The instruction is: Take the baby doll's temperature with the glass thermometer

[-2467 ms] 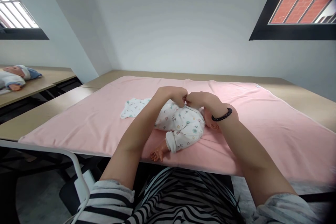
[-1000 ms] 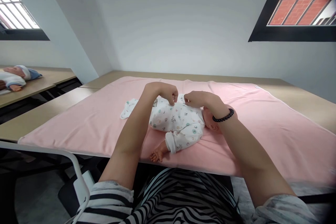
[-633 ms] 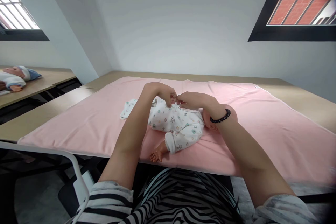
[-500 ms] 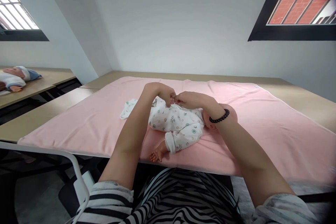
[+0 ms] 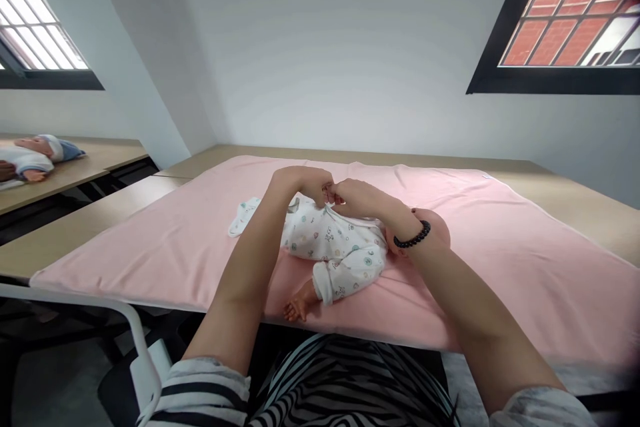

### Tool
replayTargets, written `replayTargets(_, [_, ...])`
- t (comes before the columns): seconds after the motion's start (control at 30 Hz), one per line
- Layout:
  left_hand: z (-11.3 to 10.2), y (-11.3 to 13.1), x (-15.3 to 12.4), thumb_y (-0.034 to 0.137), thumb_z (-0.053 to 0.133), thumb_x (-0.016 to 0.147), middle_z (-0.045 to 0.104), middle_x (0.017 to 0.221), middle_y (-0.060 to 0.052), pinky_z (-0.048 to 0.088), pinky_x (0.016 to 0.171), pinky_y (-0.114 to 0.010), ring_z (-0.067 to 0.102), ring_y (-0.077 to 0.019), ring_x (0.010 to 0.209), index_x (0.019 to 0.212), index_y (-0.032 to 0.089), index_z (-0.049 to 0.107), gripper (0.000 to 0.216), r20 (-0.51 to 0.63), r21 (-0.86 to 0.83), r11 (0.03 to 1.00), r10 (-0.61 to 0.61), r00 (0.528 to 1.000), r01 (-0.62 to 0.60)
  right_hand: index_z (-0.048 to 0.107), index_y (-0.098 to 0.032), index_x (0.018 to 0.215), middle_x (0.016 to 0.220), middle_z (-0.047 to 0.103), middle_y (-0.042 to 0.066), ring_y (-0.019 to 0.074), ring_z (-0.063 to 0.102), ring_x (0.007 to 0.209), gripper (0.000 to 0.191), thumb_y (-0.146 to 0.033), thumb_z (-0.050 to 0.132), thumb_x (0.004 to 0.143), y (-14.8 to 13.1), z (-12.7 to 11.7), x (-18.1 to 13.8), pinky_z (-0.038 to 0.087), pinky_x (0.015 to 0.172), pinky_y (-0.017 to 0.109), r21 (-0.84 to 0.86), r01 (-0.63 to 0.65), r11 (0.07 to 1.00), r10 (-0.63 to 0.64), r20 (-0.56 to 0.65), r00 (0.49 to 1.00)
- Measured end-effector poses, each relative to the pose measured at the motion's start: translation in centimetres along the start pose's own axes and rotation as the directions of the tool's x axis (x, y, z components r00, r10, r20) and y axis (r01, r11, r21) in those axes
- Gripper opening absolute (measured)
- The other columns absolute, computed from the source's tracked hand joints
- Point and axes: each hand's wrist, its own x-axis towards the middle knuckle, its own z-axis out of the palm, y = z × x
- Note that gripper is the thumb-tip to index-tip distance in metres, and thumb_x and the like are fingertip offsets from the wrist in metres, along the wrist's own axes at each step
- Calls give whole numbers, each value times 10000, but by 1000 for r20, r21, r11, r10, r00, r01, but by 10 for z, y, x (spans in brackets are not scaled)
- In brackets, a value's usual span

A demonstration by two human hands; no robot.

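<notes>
A baby doll [image 5: 435, 227] lies on its back on a pink blanket [image 5: 175, 233], head to the right, one bare hand toward me. It wears a white printed baby garment [image 5: 345, 240] with a cuff folded back at the near wrist. Over the doll's front, my left hand [image 5: 315, 185] and my right hand [image 5: 357, 197] meet fingertip to fingertip. Both are closed in a pinch at the garment's front edge, which is lifted slightly between them. What exactly sits between the fingertips is too small to make out. My right forearm covers part of the doll's head.
Wooden tables [image 5: 540, 177] carry the blanket and stand against the wall. On another table at far left lies a second doll [image 5: 35, 157] with a blue and white cap. A white curved metal bar [image 5: 135, 327] and a dark chair [image 5: 120, 373] are at lower left.
My pinching hands stay together at the garment's front, and its edge now shows pulled up a little toward them. The whole view has tilted slightly upward.
</notes>
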Motion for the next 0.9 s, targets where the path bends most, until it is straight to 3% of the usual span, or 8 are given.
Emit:
replayTargets(0.13, [-4,2,-12,282,661,613,668,871,-22,355,624,-288,569,-191,751,849,227,666,243,-99,-9,1000,9,995,-10,604,-188,854,821,670,30,152,519,681,73,-205,541,888,-3,-1,2,313,599,283,-24,-38,999,36,-97,995])
replayTargets(0.3, [-5,0,-17,261,665,587,647,808,-10,336,604,-286,531,-169,709,780,217,645,199,-115,-47,999,-9,993,3,742,-194,993,950,738,45,163,602,793,206,-184,569,881,-3,1,5,353,636,257,-15,-59,998,57,-93,994])
replayTargets(0.5, [-3,-6,-12,266,663,587,621,776,-4,311,597,-293,503,-162,688,711,217,608,144,-138,-72,997,-7,990,-3,716,-188,763,705,661,45,158,491,625,298,-231,479,939,-11,5,7,243,577,297,-132,-95,987,80,-115,990])
replayTargets(0.9, [-2,-5,-10,285,697,607,499,683,8,284,597,-302,389,-147,629,654,218,539,178,-75,-84,995,-52,996,46,726,-172,865,839,713,99,227,619,782,263,-156,471,928,-28,10,10,239,631,331,-320,-127,939,115,-57,992])
